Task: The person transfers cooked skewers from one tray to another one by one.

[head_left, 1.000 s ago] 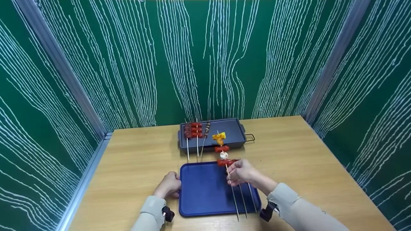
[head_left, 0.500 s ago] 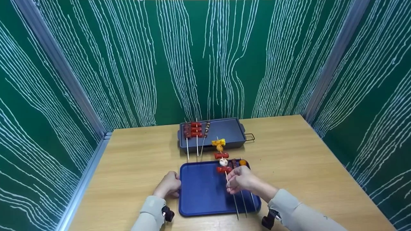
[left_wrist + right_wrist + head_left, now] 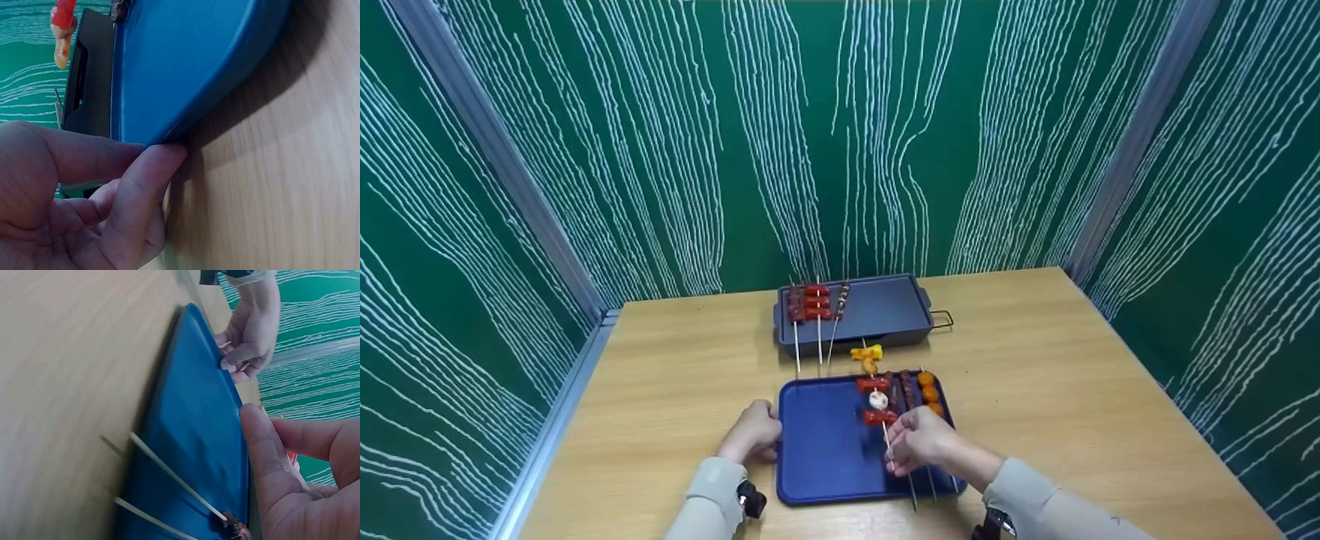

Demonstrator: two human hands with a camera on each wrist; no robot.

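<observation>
In the head view, my right hand [image 3: 919, 442] pinches the stick of a mixed skewer [image 3: 877, 400] threaded with red sausage pieces, a white round slice and yellow pieces. This skewer hangs over the blue tray [image 3: 825, 442], its yellow tip reaching past the far rim. My left hand [image 3: 754, 433] grips the tray's left edge; in the left wrist view its thumb and forefinger [image 3: 160, 157] pinch the rim. Along the tray's right side lie dark meat skewers [image 3: 907, 386] and a skewer of orange balls [image 3: 930, 392], partly hidden by my right hand.
Behind the tray stands a dark grey grill pan [image 3: 881, 304] with a wire handle [image 3: 943, 319] at its right. On its left side lie a dark meat skewer [image 3: 796, 302], a red sausage skewer [image 3: 818, 301] and a thin brownish skewer [image 3: 841, 301]. Green walls enclose the wooden table [image 3: 682, 375].
My right hand has drawn the mixed skewer back from the grill pan toward me, over the tray. The orange balls now show. My left hand stays at the tray's edge.
</observation>
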